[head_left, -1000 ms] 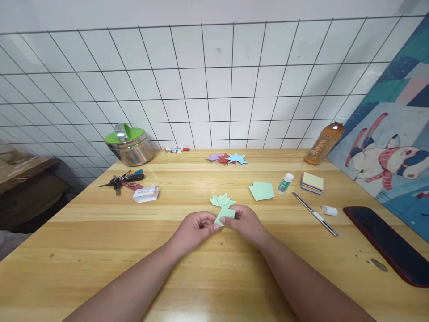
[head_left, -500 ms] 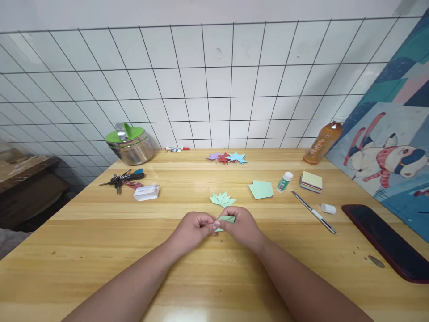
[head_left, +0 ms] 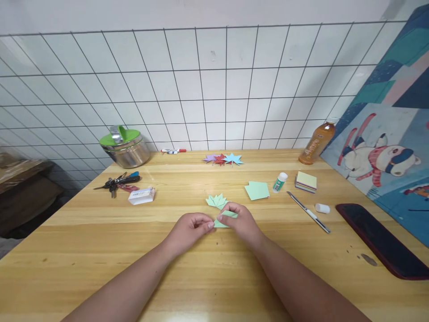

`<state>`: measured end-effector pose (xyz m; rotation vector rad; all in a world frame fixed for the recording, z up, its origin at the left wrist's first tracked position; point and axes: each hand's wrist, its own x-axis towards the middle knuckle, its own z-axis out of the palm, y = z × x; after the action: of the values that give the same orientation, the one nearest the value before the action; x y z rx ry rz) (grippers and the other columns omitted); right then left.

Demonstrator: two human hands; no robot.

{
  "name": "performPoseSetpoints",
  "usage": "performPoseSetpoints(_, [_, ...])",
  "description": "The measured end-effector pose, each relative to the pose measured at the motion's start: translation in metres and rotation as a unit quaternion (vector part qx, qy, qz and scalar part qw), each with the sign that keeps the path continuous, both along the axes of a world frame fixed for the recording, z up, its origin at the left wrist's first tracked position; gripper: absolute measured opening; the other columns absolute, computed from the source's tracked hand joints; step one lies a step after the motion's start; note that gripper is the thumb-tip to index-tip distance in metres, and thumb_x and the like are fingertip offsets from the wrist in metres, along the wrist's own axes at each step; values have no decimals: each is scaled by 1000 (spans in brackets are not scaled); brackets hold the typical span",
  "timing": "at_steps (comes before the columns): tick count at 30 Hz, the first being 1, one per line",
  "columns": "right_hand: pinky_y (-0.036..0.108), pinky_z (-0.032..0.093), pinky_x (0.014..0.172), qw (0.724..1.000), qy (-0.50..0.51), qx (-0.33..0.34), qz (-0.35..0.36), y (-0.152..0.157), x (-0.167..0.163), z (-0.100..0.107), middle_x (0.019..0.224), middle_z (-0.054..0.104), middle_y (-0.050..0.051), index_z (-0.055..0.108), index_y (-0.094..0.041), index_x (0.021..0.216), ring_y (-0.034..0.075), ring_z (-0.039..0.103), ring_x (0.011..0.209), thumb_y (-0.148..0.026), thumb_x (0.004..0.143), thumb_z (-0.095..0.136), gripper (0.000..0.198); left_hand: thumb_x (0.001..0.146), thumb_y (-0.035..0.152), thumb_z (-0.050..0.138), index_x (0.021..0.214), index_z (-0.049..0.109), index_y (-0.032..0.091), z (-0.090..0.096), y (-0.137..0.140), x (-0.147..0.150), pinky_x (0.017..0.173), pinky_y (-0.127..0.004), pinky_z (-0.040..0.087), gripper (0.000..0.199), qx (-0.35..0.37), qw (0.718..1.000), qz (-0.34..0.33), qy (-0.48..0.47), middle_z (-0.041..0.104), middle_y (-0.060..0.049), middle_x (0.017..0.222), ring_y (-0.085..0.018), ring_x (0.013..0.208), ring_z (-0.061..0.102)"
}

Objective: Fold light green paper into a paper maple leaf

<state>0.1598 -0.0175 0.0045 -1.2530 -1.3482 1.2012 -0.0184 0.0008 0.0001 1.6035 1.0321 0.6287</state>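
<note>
A small folded piece of light green paper [head_left: 221, 223] is held low over the table between both hands. My left hand [head_left: 192, 230] pinches its left corner between thumb and forefinger. The fingers of my right hand [head_left: 241, 225] close on its upper right part and cover some of it. Just behind the hands lies a light green folded paper leaf [head_left: 216, 201] with several points. To the right of that is a short stack of light green paper [head_left: 258, 190].
Purple, red and blue paper leaves [head_left: 232, 159] lie near the wall. On the right are a glue stick [head_left: 279, 182], sticky notes [head_left: 306, 181], a craft knife [head_left: 309, 212], a white cap [head_left: 322, 208], a phone [head_left: 382, 239] and a bottle [head_left: 317, 144]. Keys [head_left: 117, 181], a small box [head_left: 142, 196] and a steel pot [head_left: 129, 150] stand left.
My left thumb and fingers have drawn slightly left, so more of the green paper shows between the hands. The whole view has shifted a little.
</note>
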Motion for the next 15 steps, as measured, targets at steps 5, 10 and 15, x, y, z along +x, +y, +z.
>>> performPoseSetpoints(5, [22,36,60,998,-57,23,-10,0,-3,-1,63,53,-3,56,-17,65,12,48,63,-29,69,59,14,77,34,55,71,64,15,1,-1,-2,61,-23,42,22,52,998,3,34,66,-4,68,-16,64,58])
performPoseSetpoints(10, [21,31,49,990,-135,34,10,2,-1,-9,55,51,-3,59,-19,66,10,43,51,-27,72,54,12,78,33,52,71,62,18,5,0,-8,56,-22,39,19,153,983,51,86,62,0,65,-15,61,54])
performPoseSetpoints(15, [20,27,45,989,-142,32,28,-1,-2,-10,50,47,-5,60,-19,64,9,39,47,-27,70,56,11,74,35,58,79,60,18,10,2,-7,64,-23,42,18,98,991,92,-17,62,-2,73,-16,70,57])
